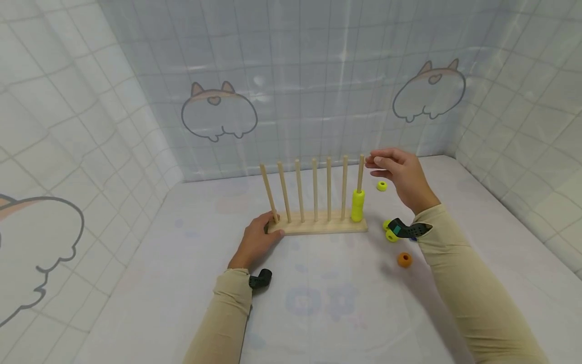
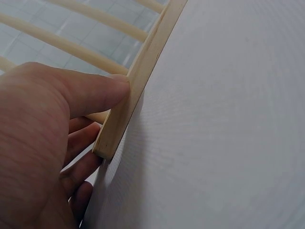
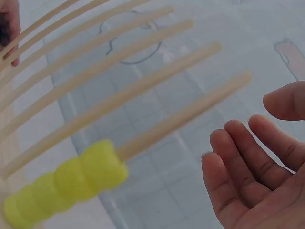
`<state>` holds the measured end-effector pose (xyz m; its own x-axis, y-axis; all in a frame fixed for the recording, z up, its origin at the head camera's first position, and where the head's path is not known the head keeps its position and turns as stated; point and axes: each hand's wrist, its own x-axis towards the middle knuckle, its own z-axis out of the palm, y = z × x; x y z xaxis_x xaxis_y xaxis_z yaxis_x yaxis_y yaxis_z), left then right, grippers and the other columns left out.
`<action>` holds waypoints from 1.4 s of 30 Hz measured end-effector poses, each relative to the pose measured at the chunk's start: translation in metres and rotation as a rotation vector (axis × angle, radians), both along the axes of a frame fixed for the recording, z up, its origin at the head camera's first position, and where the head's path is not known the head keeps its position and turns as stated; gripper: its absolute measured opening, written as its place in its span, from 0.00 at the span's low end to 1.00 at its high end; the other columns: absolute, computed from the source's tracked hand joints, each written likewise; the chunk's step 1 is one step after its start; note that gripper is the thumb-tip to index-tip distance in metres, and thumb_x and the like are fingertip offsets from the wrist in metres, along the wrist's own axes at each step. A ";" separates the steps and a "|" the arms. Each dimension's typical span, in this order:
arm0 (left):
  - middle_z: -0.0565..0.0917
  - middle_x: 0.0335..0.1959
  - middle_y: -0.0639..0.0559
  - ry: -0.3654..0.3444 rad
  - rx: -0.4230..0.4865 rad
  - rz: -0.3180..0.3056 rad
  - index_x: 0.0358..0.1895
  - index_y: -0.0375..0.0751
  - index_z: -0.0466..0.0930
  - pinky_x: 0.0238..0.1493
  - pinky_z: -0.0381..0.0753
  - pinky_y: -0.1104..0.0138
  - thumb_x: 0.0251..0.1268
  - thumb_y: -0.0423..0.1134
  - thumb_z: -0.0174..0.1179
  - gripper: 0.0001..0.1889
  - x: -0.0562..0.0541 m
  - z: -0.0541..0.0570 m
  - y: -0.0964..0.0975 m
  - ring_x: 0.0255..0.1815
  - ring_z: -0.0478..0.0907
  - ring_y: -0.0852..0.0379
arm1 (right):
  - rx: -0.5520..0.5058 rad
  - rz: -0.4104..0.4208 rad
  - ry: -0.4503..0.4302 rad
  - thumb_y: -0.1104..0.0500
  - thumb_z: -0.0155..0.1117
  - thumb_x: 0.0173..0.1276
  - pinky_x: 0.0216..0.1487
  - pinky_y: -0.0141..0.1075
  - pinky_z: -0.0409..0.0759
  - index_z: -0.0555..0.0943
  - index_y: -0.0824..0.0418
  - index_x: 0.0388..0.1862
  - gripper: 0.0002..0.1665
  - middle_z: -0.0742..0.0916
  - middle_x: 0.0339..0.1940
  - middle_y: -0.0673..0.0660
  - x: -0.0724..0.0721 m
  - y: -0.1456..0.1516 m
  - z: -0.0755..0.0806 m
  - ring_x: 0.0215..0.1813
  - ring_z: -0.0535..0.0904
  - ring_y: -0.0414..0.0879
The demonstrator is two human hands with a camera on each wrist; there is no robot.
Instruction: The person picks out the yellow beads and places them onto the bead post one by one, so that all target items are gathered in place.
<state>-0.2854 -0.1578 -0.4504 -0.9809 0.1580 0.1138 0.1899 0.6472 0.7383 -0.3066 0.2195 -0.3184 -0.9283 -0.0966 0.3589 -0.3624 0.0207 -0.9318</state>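
On pale cloth [image 1: 159, 303], the left hand [image 1: 256, 238] grips the left end of a 7-peg wooden rack [image 1: 318, 230], yellow beads [image 1: 357, 206] low on its rightmost peg [image 1: 360, 174]. Knocking that peg, the empty, loose-fingered right hand [image 1: 401, 177] beside it might tip the rack.

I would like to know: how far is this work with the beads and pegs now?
Done so far: yellow beads are stacked on the rightmost peg.
In hand: the left hand grips the wooden base; the right hand, near that peg's top, holds no bead.
Probably left: loose yellow beads and an orange bead; six pegs are bare.
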 end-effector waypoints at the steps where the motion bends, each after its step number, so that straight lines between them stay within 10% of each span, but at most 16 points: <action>1: 0.70 0.72 0.43 -0.001 0.001 0.003 0.70 0.44 0.72 0.72 0.62 0.49 0.68 0.44 0.65 0.29 0.000 0.000 0.000 0.75 0.62 0.42 | 0.000 -0.005 -0.007 0.54 0.61 0.76 0.55 0.37 0.82 0.79 0.69 0.57 0.20 0.84 0.52 0.63 0.001 0.002 -0.003 0.55 0.82 0.50; 16: 0.70 0.72 0.42 0.002 0.002 0.009 0.70 0.43 0.73 0.72 0.62 0.48 0.68 0.43 0.65 0.28 0.002 0.001 0.002 0.74 0.62 0.41 | 0.007 -0.024 -0.109 0.51 0.62 0.75 0.53 0.36 0.83 0.77 0.69 0.59 0.25 0.84 0.53 0.66 0.010 0.034 -0.042 0.52 0.84 0.51; 42: 0.70 0.71 0.42 0.009 -0.015 0.009 0.70 0.43 0.72 0.71 0.64 0.48 0.68 0.44 0.65 0.28 -0.001 -0.003 0.001 0.74 0.63 0.41 | 0.439 0.058 -0.321 0.45 0.62 0.74 0.62 0.53 0.76 0.74 0.65 0.65 0.31 0.80 0.63 0.66 0.016 0.069 -0.070 0.60 0.78 0.58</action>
<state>-0.2863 -0.1573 -0.4531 -0.9811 0.1510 0.1207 0.1910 0.6597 0.7269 -0.2910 0.2888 -0.3888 -0.9733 -0.2278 -0.0271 -0.0733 0.4210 -0.9041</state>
